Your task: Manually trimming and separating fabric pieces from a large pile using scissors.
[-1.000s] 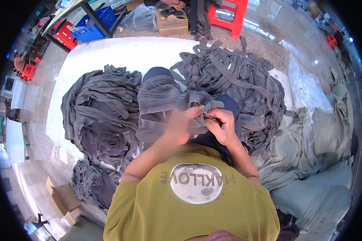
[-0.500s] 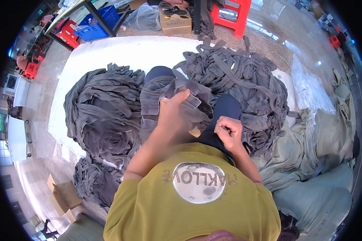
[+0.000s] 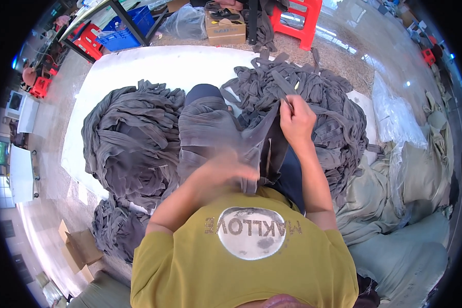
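Note:
My right hand (image 3: 299,122) is closed in a pinch on the upper end of a dark grey fabric piece (image 3: 264,141), which stretches from there down toward my shirt. My left hand (image 3: 223,172) is smeared by motion at the lower left of that piece, and its fingers cannot be made out. More folded grey fabric (image 3: 205,123) lies over my left thigh, beneath the left hand. To the left sits a large heap of grey fabric pieces (image 3: 133,128). On the right is a looser heap of grey fabric strips (image 3: 333,110).
Under the heaps lies a white sheet (image 3: 118,66). Green-grey cloth bundles (image 3: 400,246) and clear plastic (image 3: 395,113) are at the right. A red stool (image 3: 303,23), cardboard box (image 3: 225,30) and blue crate (image 3: 126,33) stand beyond. An open carton (image 3: 82,249) sits at lower left.
My right hand has moved up and away from my body and now grips the grey fabric, drawing it out. The left hand has come down toward my shirt.

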### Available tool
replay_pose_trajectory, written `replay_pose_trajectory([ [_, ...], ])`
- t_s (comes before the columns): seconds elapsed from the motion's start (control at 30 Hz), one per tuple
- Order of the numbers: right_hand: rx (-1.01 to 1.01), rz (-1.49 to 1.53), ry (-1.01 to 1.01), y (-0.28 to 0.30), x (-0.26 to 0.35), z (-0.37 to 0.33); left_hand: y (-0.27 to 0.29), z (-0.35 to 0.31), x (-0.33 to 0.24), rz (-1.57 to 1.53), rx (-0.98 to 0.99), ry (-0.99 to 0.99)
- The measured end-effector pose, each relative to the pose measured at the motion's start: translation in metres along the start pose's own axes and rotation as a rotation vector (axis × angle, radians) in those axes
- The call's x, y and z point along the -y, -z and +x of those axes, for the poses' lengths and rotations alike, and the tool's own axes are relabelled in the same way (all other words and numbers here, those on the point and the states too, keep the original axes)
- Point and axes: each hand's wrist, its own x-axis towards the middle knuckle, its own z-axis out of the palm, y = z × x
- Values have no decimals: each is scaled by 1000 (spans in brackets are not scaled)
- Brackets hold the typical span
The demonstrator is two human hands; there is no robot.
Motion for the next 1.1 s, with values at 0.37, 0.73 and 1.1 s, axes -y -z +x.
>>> replay_pose_trajectory([
  [0.37,-172,-369,271,-23,-41,70,52,-23,28,641,185,-47],
  [0.73,149,-668,-190,-16,-200,80,49,-90,4,840,-24,-431],
  [1.1,318,40,-535,-53,-182,-5,107,-119,23,134,161,-152],
])
